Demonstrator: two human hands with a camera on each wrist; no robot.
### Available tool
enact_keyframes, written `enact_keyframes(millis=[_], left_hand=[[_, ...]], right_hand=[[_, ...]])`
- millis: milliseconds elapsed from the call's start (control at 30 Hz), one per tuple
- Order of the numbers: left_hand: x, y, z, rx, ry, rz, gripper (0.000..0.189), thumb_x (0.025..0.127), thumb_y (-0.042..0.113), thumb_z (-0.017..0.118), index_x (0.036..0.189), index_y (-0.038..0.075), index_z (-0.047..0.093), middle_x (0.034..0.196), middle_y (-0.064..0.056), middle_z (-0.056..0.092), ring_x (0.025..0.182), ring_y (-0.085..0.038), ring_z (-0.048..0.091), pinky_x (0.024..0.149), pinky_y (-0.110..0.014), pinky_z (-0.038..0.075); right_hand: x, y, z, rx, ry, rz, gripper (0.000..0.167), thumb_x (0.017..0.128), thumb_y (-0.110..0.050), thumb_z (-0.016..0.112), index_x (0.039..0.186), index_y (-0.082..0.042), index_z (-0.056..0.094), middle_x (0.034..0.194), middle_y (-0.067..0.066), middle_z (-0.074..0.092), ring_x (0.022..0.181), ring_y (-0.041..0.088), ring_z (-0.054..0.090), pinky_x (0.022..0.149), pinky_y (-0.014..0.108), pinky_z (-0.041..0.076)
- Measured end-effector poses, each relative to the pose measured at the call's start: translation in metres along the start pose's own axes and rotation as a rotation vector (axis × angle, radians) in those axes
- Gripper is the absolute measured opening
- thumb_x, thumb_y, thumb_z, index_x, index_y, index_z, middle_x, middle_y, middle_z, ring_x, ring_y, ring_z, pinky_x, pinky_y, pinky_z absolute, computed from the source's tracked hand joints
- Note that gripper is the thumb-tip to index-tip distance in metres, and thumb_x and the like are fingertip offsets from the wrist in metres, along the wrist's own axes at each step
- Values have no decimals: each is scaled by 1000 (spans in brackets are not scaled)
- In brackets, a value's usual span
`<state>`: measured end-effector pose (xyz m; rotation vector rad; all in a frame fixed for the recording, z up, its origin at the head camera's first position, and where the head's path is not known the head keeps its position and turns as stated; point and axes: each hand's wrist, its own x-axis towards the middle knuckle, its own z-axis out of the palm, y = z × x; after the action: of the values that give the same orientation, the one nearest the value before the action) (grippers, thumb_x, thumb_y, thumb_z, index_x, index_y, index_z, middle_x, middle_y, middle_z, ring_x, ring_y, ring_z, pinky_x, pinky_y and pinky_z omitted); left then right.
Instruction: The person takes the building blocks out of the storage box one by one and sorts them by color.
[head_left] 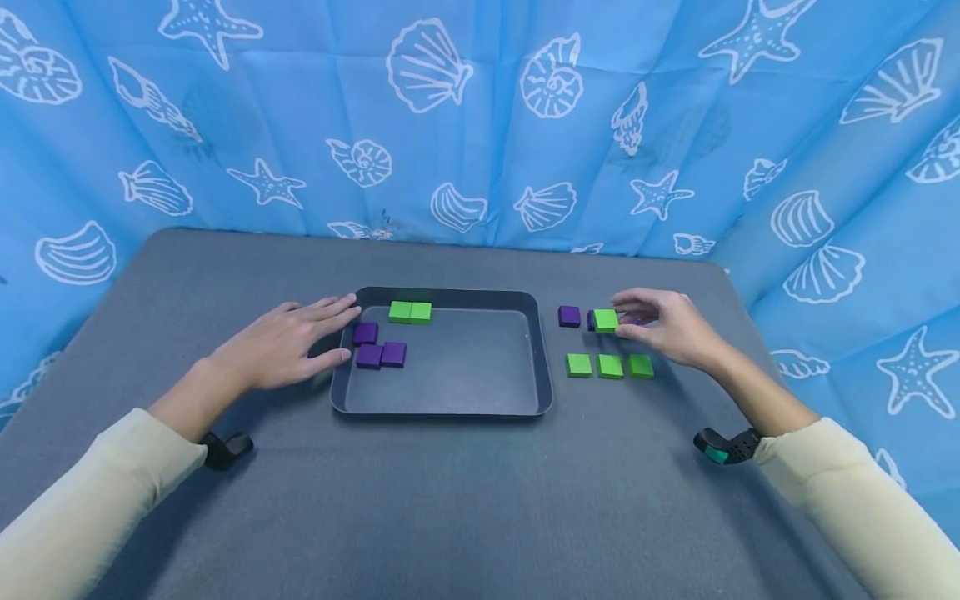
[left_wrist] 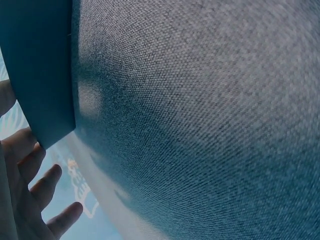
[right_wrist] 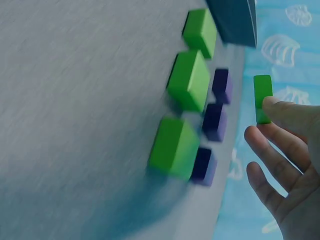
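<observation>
My right hand point(head_left: 675, 327) pinches a bright green square block point(head_left: 605, 321) between thumb and fingertips, raised above the table right of the dark tray point(head_left: 442, 413). The right wrist view shows this green block point(right_wrist: 263, 89) edge-on, the other fingers spread. Fingers extended, my left hand point(head_left: 273, 346) touches the tray's left side; in the left wrist view its fingertips are at the tray wall point(left_wrist: 42, 75). Inside the tray, two green blocks point(head_left: 401, 312) sit side by side along the far wall. Three purple blocks point(head_left: 393, 354) lie near its left end.
Right of the tray, three green blocks point(head_left: 610, 367) form a front row. Behind them is a row of three purple blocks point(head_left: 569, 317), two partly hidden in the head view. A grey cloth-covered table point(head_left: 465, 500) lies beneath, with a blue shell-print curtain point(head_left: 487, 125) behind.
</observation>
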<state>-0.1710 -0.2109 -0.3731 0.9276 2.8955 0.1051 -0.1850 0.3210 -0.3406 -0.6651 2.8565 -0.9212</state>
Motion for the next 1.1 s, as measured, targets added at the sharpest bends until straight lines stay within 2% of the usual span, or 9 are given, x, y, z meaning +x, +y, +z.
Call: enact_keyframes(millis=[167, 267, 333, 433, 533, 633, 700, 900, 1100], left_hand=[[0, -1, 2, -7, 6, 10, 70, 101, 52, 47, 156, 10, 33, 162, -12, 28, 145, -36, 32, 109, -66, 30], [0, -1, 2, -12, 4, 11, 70, 101, 52, 47, 156, 11, 33, 162, -12, 28, 145, -36, 32, 109, -66, 30], [0, -1, 2, -13, 1, 7, 70, 101, 53, 47, 156, 11, 33, 162, -12, 27, 145, -36, 32, 109, -66, 30], [1, 0, 1, -15, -4, 4, 70, 101, 53, 46, 156, 11, 33, 162, -12, 27, 145, -37, 32, 109, -67, 29], [1, 0, 0, -15, -11, 2, 70, 102, 53, 45, 157, 11, 32, 162, -12, 27, 145, -37, 32, 109, -67, 29], [1, 0, -1, -13, -18, -2, 70, 102, 54, 44, 157, 12, 32, 162, -12, 26, 145, -37, 32, 109, -67, 28], [1, 1, -2, -12, -23, -7, 71, 102, 54, 44, 157, 12, 31, 163, -12, 26, 145, -38, 31, 109, -67, 28], [1, 1, -3, -18, -23, -12, 71, 102, 54, 44, 157, 11, 31, 163, -13, 26, 145, -38, 31, 110, -67, 28], [0, 1, -3, -18, -17, -11, 71, 102, 55, 43, 157, 11, 32, 162, -13, 26, 145, -38, 32, 110, -67, 28]], right_hand=[[-16, 15, -5, -12, 60, 16, 35, 91, -5, 72, 124, 5, 63, 116, 22, 68, 100, 37, 68, 82, 28, 55], [-24, 24, -7, -4, 92, 27, 35, 91, -3, 72, 123, 6, 63, 114, 24, 69, 99, 39, 68, 78, 15, 51], [-28, 30, -8, 3, 106, 42, 36, 90, -2, 72, 123, 7, 63, 113, 25, 69, 99, 41, 67, 76, 11, 50], [-35, 38, -10, 0, 117, 69, 36, 90, -1, 72, 124, 8, 62, 112, 26, 68, 97, 38, 68, 75, 8, 49], [-43, 45, -12, -11, 121, 99, 37, 89, -1, 72, 124, 8, 62, 113, 26, 68, 94, 17, 70, 74, 8, 49], [-51, 51, -12, -29, 125, 111, 37, 89, -1, 73, 123, 8, 62, 112, 27, 68, 90, -6, 62, 74, 7, 49], [-57, 55, -12, -29, 134, 110, 37, 88, 1, 73, 123, 9, 62, 111, 27, 68, 88, -13, 57, 74, 7, 49], [-72, 67, -10, -6, 138, 105, 36, 88, 4, 72, 122, 11, 62, 110, 29, 67, 88, -16, 56, 74, 6, 49], [-84, 73, -9, 18, 137, 107, 36, 87, 5, 72, 121, 11, 62, 109, 30, 68, 89, -12, 60, 74, 6, 49]])
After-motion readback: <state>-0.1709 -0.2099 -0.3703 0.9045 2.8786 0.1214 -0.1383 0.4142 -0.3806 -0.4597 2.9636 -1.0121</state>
